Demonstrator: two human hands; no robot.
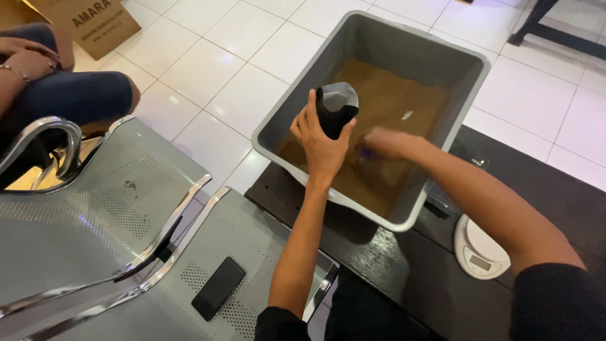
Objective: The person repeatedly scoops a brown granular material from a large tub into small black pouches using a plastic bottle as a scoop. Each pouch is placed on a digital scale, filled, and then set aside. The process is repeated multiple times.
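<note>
So the big grey plastic tub (328, 69) is sitting on a dark table (404, 265), and everything's happening around that tub. It's holding a layer of brown powder (391, 95) across its bottom. The left hand (319, 142) is hovering over the tub's near-left wall, fingers wrapping around a small black pouch (336, 108) that's standing upright with its mouth gaping open. The right hand (384, 143) is reaching into the tub just right of the pouch, down by the powder. It's blurry, so I can't tell whether it's closed or what it's gripping; there's a hint of something bluish under it.

Just outside the tub's near-right corner, a small white kitchen scale (480, 249) is resting on the table. Left of the tub, metal bench seats (95, 208) are lined up, with a black phone (218, 288) lying on one. Another person's knee (82, 95) is showing well off to the tub's left.
</note>
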